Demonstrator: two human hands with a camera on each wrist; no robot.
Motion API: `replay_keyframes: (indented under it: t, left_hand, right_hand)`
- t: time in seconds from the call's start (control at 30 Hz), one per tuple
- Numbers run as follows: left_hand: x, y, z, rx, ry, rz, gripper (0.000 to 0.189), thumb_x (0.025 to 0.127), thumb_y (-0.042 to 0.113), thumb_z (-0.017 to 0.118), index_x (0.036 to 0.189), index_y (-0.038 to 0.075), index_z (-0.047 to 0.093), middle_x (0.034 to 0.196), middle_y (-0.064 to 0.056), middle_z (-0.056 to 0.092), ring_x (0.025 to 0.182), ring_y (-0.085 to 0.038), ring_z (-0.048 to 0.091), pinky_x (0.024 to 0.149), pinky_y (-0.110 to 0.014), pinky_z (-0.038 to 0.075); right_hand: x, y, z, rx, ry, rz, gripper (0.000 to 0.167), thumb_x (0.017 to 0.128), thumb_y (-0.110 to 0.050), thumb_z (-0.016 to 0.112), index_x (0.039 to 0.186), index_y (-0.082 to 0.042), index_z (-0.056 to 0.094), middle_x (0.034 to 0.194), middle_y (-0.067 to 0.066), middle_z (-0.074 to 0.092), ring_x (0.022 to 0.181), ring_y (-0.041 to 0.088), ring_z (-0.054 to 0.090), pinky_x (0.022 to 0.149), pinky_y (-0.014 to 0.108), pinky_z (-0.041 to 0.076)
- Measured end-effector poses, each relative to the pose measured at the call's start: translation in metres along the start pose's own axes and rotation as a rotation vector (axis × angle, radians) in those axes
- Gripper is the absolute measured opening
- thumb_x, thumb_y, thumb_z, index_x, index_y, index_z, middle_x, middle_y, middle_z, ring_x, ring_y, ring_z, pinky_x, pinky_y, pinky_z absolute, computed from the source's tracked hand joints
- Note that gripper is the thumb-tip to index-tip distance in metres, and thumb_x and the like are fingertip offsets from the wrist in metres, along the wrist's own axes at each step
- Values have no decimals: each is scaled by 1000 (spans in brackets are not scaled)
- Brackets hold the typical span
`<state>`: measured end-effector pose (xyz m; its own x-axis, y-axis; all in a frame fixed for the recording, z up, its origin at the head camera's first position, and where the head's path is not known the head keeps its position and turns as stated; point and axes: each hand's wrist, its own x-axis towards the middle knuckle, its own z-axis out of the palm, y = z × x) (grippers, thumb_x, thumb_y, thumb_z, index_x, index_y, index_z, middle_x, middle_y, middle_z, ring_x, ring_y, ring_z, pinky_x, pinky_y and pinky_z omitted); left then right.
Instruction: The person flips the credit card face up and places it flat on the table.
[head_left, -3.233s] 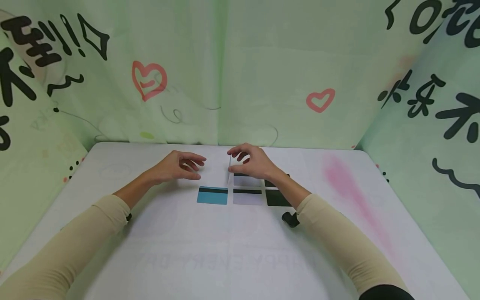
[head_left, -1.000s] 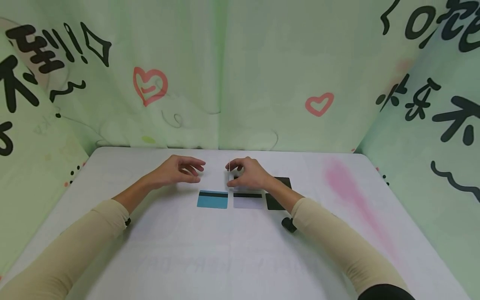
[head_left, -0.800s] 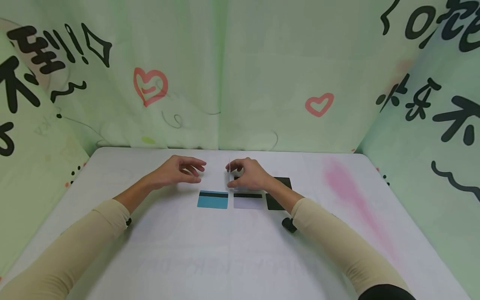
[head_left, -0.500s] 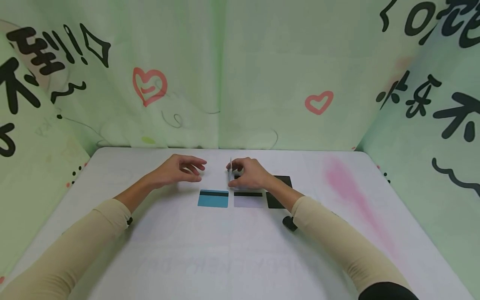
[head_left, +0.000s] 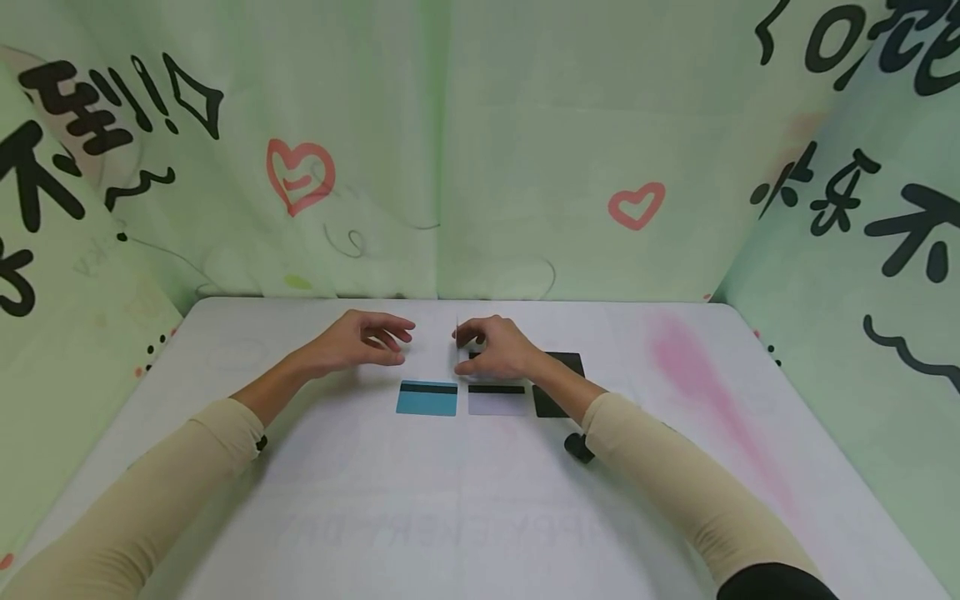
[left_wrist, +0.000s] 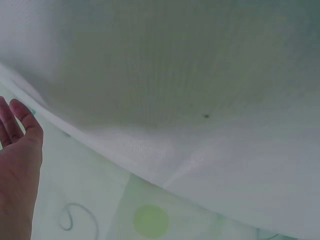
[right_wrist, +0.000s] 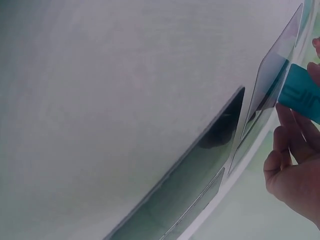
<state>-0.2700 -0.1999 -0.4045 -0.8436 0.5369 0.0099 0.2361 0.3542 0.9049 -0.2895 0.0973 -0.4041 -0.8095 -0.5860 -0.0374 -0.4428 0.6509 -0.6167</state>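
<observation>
My right hand [head_left: 498, 348] pinches a teal card [right_wrist: 301, 92] between thumb and fingers. In the head view that card stands on edge, seen as a thin line. The left hand [head_left: 358, 340] hovers to its left, fingers relaxed and apart, holding nothing; only part of it [left_wrist: 20, 165] shows in the left wrist view. On the table in front of the hands lie a blue card [head_left: 427, 403] with a black stripe, a lilac card [head_left: 497, 404] with a black stripe, and a dark card [head_left: 550, 402]. Behind these, another dark card [head_left: 568, 362] is partly covered by the right forearm.
A white-covered table [head_left: 450, 500] carries the cards, with a pink smear on its right side. Green curtains [head_left: 525, 125] with black lettering and red hearts enclose the back and both sides. A small black object [head_left: 578, 448] sits by the right sleeve.
Since the earliest frame my right hand has come slightly down and nearer the front row of cards. The held card turned a little and is edge-on again. The left hand stays nearly still.
</observation>
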Motion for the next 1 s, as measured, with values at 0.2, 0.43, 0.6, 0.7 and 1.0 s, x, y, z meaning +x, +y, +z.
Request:
replay_keyframes:
  t: [0.2, 0.43, 0.6, 0.7, 1.0]
  left_hand:
    - [0, -2, 0, 10, 4, 4, 59, 89, 12, 82, 143, 0, 60, 131, -21, 68, 105, -24, 71, 97, -28, 56]
    - [1, -2, 0, 22, 3, 7, 59, 89, 12, 82, 143, 1, 61, 130, -20, 69, 106, -25, 70, 96, -26, 56]
    - [2, 1, 1, 25, 0, 9, 59, 90, 12, 82, 143, 1, 60, 130, -21, 69, 106, -26, 70, 96, -26, 56]
    - [2, 2, 2, 29, -2, 7, 59, 90, 12, 82, 144, 1, 60, 131, -21, 69, 106, -27, 70, 96, -26, 55]
    - [3, 3, 4, 42, -2, -2, 59, 91, 14, 82, 144, 2, 59, 131, -19, 69, 108, -27, 70, 101, -38, 56]
  right_hand:
    - [-2, -1, -1, -3, 7, 7, 56, 86, -25, 84, 134, -3, 67, 123, 9, 73, 114, 25, 63, 103, 40, 51]
    - [-2, -1, -1, 4, 22, 9, 58, 86, -26, 85, 136, -3, 67, 122, 9, 72, 112, 25, 61, 97, 38, 52]
    - [-2, -2, -1, -18, 40, 20, 58, 85, -26, 85, 137, -5, 68, 122, 9, 72, 112, 25, 59, 96, 38, 51]
    - [-2, -3, -1, -33, 41, 26, 58, 85, -27, 85, 136, -6, 68, 122, 9, 70, 113, 25, 58, 96, 39, 51]
    - [-3, -6, -1, -62, 50, 12, 56, 86, -29, 83, 135, -7, 70, 120, 9, 67, 112, 26, 56, 94, 38, 50]
